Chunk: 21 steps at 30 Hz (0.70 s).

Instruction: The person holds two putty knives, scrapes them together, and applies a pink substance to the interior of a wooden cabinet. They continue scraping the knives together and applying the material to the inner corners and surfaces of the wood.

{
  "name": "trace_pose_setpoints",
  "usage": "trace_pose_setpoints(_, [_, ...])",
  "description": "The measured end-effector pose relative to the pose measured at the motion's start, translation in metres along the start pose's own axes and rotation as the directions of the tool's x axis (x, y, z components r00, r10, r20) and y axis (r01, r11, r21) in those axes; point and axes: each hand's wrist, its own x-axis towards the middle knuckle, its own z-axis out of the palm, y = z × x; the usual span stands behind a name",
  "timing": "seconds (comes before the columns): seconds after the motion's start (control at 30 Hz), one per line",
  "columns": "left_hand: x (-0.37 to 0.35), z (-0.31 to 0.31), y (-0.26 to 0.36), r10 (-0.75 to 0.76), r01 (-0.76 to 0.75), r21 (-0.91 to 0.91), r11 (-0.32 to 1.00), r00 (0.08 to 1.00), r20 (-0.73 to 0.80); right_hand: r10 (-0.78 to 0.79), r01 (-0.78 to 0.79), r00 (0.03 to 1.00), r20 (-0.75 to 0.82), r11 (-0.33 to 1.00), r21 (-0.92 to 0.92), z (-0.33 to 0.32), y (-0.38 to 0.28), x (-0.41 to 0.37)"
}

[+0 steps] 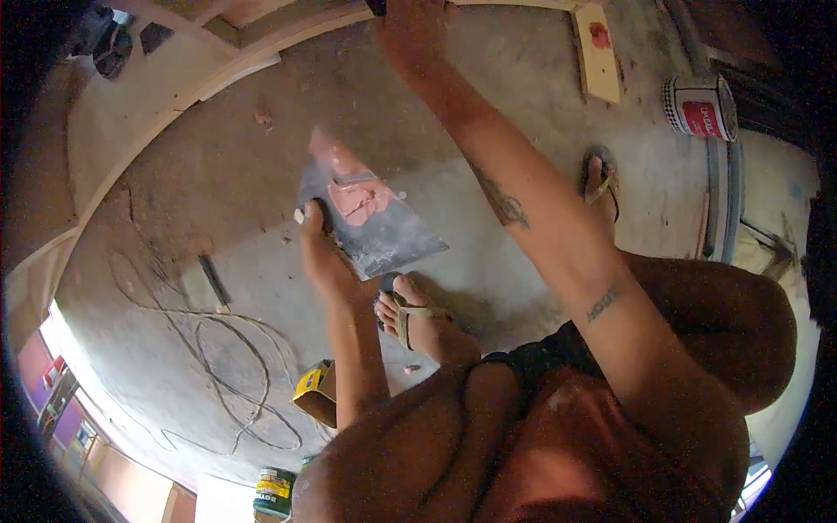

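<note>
A flat grey board [397, 240] with a pile of pink paste [357, 202] on it is held at its left edge by my left hand [323, 248], the thumb on top and the other fingers hidden beneath. My right hand [414, 33] is raised at the top of the view, by the curved wooden edge [323, 24]. Its fingers are closed at the frame's edge, around a dark thing that I cannot make out.
Looped cord [205, 349] and a dark strip [212, 281] lie on the floor at left. Near my left forearm is a yellow box [316, 390], with a green can [274, 491] below. A white tin [702, 108] and a pale board [598, 61] are at upper right.
</note>
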Motion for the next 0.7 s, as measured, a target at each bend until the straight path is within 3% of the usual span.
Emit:
trace_pose_setpoints(0.13, [0.006, 0.013, -0.003, 0.022, -0.019, -0.029, 0.999, 0.995, 0.097, -0.139, 0.142, 0.989, -0.049, 0.988, 0.064, -0.016, 0.010, -0.016])
trace_pose_setpoints(0.2, [0.011, 0.016, -0.005, -0.016, 0.029, -0.113, 0.993, 0.993, 0.116, -0.229, 0.334, 0.908, -0.351, 0.901, 0.276, -0.022, 0.013, -0.047])
trace_pose_setpoints(0.27, [0.021, 0.016, -0.008, -0.027, 0.053, -0.208, 0.977, 0.992, 0.123, -0.291, 0.396, 0.918, -0.269, 0.697, 0.598, -0.049, 0.016, -0.073])
trace_pose_setpoints(0.33, [0.030, 0.010, -0.011, -0.045, 0.081, -0.297, 0.951, 0.991, 0.126, -0.417, 0.495, 0.863, -0.285, 0.586, 0.642, -0.083, 0.000, -0.111])
trace_pose_setpoints(0.37, [0.034, 0.005, -0.011, -0.045, 0.127, -0.324, 0.937, 0.968, 0.249, -0.411, 0.498, 0.863, -0.294, 0.591, 0.635, -0.086, -0.008, -0.122])
trace_pose_setpoints(0.4, [0.038, 0.005, -0.011, -0.039, 0.176, -0.345, 0.922, 0.929, 0.369, -0.364, 0.401, 0.900, -0.239, 0.479, 0.781, -0.084, -0.019, -0.128])
trace_pose_setpoints(0.43, [0.034, 0.031, -0.010, -0.027, 0.056, -0.232, 0.971, 0.991, 0.128, -0.330, 0.294, 0.927, -0.178, 0.345, 0.891, -0.080, -0.026, -0.128])
trace_pose_setpoints(0.53, [0.039, 0.037, 0.001, 0.037, -0.020, -0.149, 0.989, 0.992, 0.117, -0.398, 0.344, 0.905, -0.151, 0.477, 0.809, -0.057, -0.024, -0.110])
trace_pose_setpoints(0.57, [0.039, 0.041, 0.002, 0.036, -0.016, -0.148, 0.989, 0.990, 0.133, -0.525, 0.391, 0.849, -0.056, 0.555, 0.734, -0.044, 0.000, -0.099])
trace_pose_setpoints(0.6, [0.043, 0.039, -0.002, 0.033, -0.026, -0.062, 0.998, 0.992, 0.124, -0.516, 0.397, 0.853, -0.075, 0.549, 0.736, -0.040, 0.018, -0.098])
trace_pose_setpoints(0.67, [0.043, 0.041, -0.003, 0.026, -0.035, 0.087, 0.996, 0.995, 0.098, -0.421, 0.266, 0.906, 0.045, 0.647, 0.714, -0.051, 0.044, -0.102])
trace_pose_setpoints(0.7, [0.042, 0.039, -0.003, 0.053, -0.087, 0.173, 0.981, 0.980, 0.193, -0.138, 0.016, 0.988, 0.072, 0.552, 0.834, -0.060, 0.050, -0.115])
